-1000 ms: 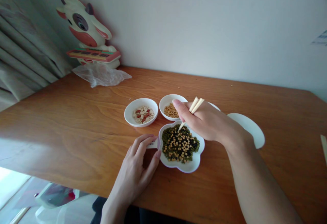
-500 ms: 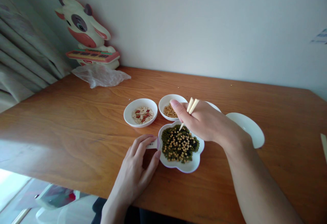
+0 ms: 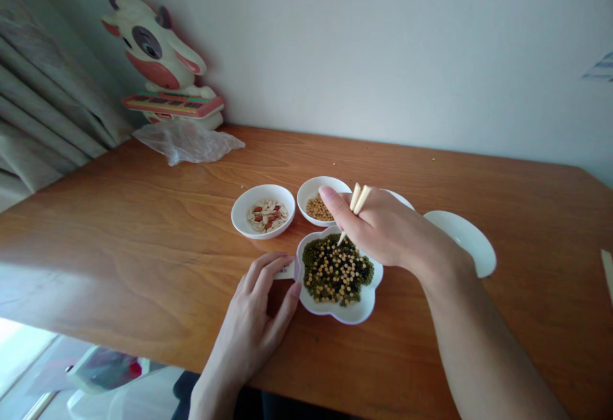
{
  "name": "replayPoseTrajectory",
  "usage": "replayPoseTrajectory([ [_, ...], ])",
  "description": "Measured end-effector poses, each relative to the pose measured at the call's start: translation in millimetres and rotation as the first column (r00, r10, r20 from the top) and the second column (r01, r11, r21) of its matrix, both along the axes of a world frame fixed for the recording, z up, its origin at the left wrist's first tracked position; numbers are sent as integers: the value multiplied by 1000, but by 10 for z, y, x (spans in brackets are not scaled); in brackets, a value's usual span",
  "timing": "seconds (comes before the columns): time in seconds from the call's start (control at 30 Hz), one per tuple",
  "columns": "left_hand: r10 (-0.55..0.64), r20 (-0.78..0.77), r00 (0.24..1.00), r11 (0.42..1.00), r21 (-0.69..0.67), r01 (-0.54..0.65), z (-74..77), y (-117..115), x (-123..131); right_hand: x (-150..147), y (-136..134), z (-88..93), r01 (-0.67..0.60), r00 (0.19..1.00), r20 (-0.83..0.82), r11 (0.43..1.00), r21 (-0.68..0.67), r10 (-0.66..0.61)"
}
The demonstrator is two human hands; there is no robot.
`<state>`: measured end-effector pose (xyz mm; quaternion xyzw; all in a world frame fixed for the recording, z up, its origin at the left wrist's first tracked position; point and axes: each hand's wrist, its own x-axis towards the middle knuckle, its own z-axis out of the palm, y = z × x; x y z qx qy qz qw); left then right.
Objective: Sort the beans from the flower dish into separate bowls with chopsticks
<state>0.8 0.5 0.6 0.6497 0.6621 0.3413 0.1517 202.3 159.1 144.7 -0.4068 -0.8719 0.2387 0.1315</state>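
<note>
The left hand (image 3: 253, 292) lies palm down on the near left of the flower-shaped dish (image 3: 361, 310), its fingers loosely bent and side by side, the forefinger reaching to the dish's handle. The thumb is spread apart from the fingers, its tip at the dish's rim. The left forearm slants in from below and left of the dish. The right hand (image 3: 383, 225) hangs over the dish's far right edge, back upward, closed around chopsticks (image 3: 360, 200), thumb stretched leftward. The bare right forearm passes to the right of the dish.
</note>
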Motion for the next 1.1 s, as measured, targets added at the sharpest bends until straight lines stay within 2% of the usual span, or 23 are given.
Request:
replayPoseTrajectory([
  [0.77,4,-7,1000,1000,20,-4,17,9,8,-39,21,-9,-15,1000,2,990,137,15],
  [1.1,-5,-7,1000,1000,25,6,-3,11,3,-48,22,15,-6,1000,-14,996,93,8],
])
